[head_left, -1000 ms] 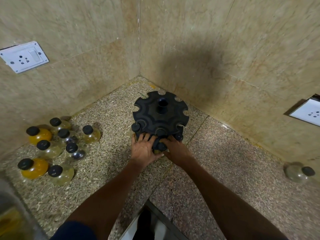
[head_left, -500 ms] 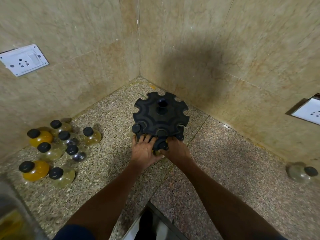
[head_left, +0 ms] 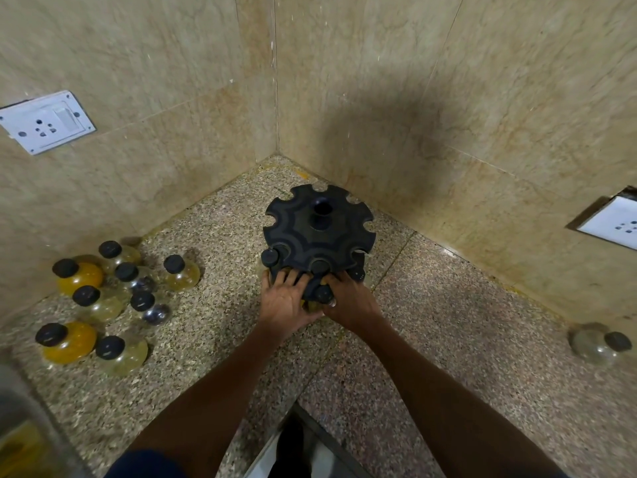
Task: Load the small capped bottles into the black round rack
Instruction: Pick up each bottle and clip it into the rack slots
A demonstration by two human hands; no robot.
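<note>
The black round rack (head_left: pixel 319 232) stands in the corner of the speckled counter, with notched slots around its edge. Black caps (head_left: pixel 269 257) of bottles show in its near slots. Both hands are at the rack's near side. My left hand (head_left: pixel 286 301) lies flat against the rack's lower tier, fingers apart. My right hand (head_left: pixel 348 301) is wrapped around a small black-capped bottle (head_left: pixel 323 294) held between the two hands at the lower tier. Several loose capped bottles (head_left: pixel 100 298), some yellow, some clear, stand in a group at the left.
A lone clear capped bottle (head_left: pixel 599 345) lies at the right by the wall. Tiled walls close the corner behind the rack, with a white socket plate (head_left: pixel 44 122) on the left and another (head_left: pixel 610 224) on the right. A blurred container edge (head_left: pixel 20 426) fills the bottom left.
Both hands stay at the rack's near side with the bottle between them; only the view shifts slightly.
</note>
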